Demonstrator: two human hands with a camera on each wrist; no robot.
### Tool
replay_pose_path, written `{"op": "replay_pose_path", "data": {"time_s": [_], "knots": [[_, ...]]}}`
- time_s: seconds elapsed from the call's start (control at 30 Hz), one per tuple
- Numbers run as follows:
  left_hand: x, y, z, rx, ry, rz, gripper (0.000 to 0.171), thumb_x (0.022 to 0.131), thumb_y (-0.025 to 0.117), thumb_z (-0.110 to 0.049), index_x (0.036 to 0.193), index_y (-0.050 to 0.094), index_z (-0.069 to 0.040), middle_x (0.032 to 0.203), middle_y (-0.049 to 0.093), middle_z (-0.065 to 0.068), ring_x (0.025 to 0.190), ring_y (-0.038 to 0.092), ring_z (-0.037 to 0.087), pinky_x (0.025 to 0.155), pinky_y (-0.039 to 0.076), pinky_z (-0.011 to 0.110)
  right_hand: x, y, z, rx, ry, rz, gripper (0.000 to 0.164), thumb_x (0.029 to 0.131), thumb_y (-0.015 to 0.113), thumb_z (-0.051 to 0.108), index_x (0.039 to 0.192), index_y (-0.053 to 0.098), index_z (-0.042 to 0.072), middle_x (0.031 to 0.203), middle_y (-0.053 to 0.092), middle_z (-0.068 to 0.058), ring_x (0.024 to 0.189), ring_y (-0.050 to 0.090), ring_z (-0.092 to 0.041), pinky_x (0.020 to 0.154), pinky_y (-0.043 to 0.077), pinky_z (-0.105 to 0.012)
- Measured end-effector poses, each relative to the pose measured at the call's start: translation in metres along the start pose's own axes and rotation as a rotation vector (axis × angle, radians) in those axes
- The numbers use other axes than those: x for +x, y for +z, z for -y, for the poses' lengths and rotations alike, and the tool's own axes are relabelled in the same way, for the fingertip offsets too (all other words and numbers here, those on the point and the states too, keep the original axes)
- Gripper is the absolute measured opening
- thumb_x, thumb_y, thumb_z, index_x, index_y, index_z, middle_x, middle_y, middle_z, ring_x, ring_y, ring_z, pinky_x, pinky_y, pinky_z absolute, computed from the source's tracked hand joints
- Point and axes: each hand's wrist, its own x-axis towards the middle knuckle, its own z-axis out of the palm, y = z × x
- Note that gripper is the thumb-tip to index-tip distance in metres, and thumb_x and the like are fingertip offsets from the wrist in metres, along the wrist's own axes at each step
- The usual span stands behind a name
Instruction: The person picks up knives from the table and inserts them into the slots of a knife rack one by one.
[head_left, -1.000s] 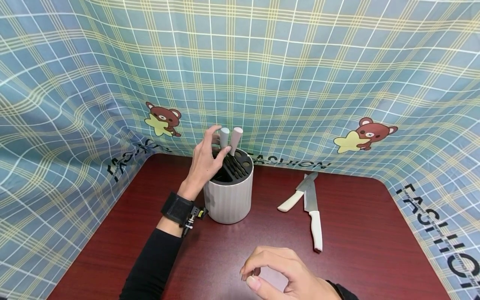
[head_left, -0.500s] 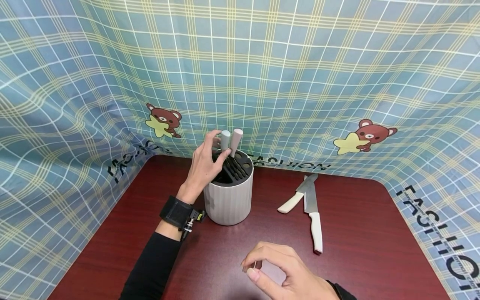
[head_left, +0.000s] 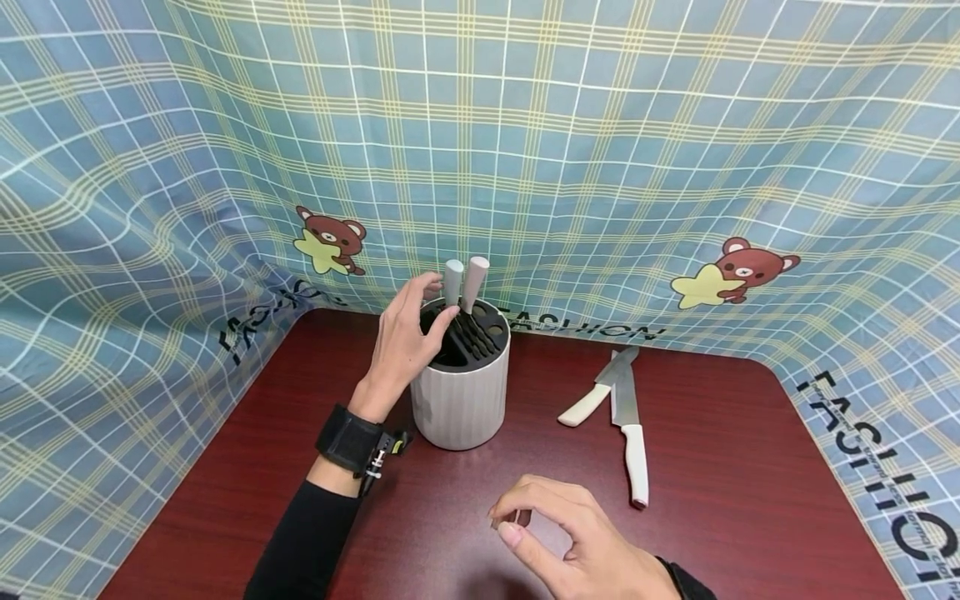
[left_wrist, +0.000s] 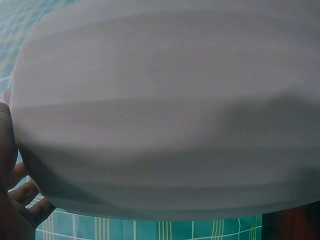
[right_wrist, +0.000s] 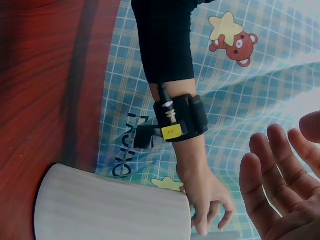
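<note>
A grey ribbed knife block (head_left: 459, 408) with a black slotted top stands left of the table's middle. Out of its top rise a pale blue handle (head_left: 453, 282) and a pale pink handle (head_left: 475, 283), side by side. My left hand (head_left: 401, 342) is at the block's top left, thumb and fingers spread next to the blue handle. In the left wrist view the block's wall (left_wrist: 160, 110) fills most of the picture, hiding the handles. My right hand (head_left: 573, 533) hovers over the near table, fingers loosely bent, holding nothing; its fingers (right_wrist: 285, 175) show in the right wrist view.
Two knives with cream handles lie right of the block, their blades crossing: a smaller knife (head_left: 588, 404) and a longer knife (head_left: 633, 458). Blue plaid cloth (head_left: 525, 167) hangs behind and on both sides of the dark red table (head_left: 720, 467).
My left hand has loosened from around the blue handle and drawn slightly down and left. The handle stays upright in the block. My right hand has barely moved.
</note>
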Motion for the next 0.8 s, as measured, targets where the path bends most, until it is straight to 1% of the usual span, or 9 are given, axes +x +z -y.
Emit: {"op": "replay_pose_path", "data": {"time_s": [0.1, 0.23, 0.4, 0.53, 0.67, 0.8], "knots": [[-0.003, -0.002, -0.005, 0.010, 0.019, -0.031, 0.047, 0.095, 0.071, -0.022, 0.135, 0.055, -0.005, 0.123, 0.066, 0.017, 0.110, 0.066, 0.034, 0.093, 0.055, 0.049, -0.002, 0.001, -0.002, 0.000, 0.008, -0.008, 0.018, 0.093, 0.063, -0.002, 0.108, 0.064, 0.008, 0.094, 0.065, 0.001, 0.088, 0.060, -0.004, 0.076, 0.051, -0.016], [-0.007, -0.006, -0.015, 0.023, 0.061, -0.087, 0.043, 0.096, 0.070, -0.022, 0.132, 0.057, -0.003, 0.121, 0.066, 0.016, 0.111, 0.065, 0.032, 0.094, 0.055, 0.048, -0.004, 0.001, -0.004, 0.003, 0.016, -0.011, 0.020, 0.093, 0.062, -0.003, 0.108, 0.064, 0.008, 0.095, 0.065, 0.001, 0.088, 0.060, -0.003, 0.076, 0.052, -0.016], [-0.014, -0.011, -0.031, 0.033, 0.137, -0.151, 0.038, 0.094, 0.071, -0.017, 0.128, 0.060, -0.002, 0.119, 0.067, 0.016, 0.111, 0.063, 0.030, 0.095, 0.054, 0.046, -0.007, 0.001, -0.005, -0.005, 0.018, -0.011, 0.020, 0.093, 0.063, -0.004, 0.109, 0.064, 0.009, 0.095, 0.065, 0.002, 0.089, 0.059, -0.003, 0.076, 0.051, -0.016], [-0.021, -0.012, -0.044, 0.032, 0.210, -0.208, 0.037, 0.091, 0.074, -0.013, 0.124, 0.062, 0.000, 0.117, 0.068, 0.017, 0.109, 0.064, 0.032, 0.096, 0.053, 0.046, -0.010, 0.000, -0.006, -0.012, 0.013, -0.016, 0.021, 0.093, 0.063, -0.004, 0.109, 0.063, 0.009, 0.095, 0.064, 0.003, 0.089, 0.059, -0.003, 0.076, 0.050, -0.016], [-0.029, -0.013, -0.057, 0.027, 0.271, -0.223, 0.036, 0.092, 0.073, -0.015, 0.122, 0.062, 0.001, 0.117, 0.068, 0.019, 0.107, 0.065, 0.034, 0.095, 0.053, 0.046, -0.010, -0.001, -0.006, -0.013, 0.005, -0.025, 0.020, 0.093, 0.062, -0.004, 0.109, 0.064, 0.008, 0.095, 0.064, 0.002, 0.088, 0.059, -0.003, 0.076, 0.050, -0.015], [-0.038, -0.015, -0.069, 0.017, 0.304, -0.215, 0.033, 0.096, 0.069, -0.019, 0.122, 0.063, 0.001, 0.116, 0.068, 0.018, 0.109, 0.065, 0.032, 0.094, 0.052, 0.044, -0.009, -0.002, -0.005, -0.028, -0.011, -0.036, 0.018, 0.093, 0.061, -0.004, 0.107, 0.064, 0.007, 0.094, 0.064, 0.001, 0.086, 0.060, -0.003, 0.076, 0.051, -0.013]]}}
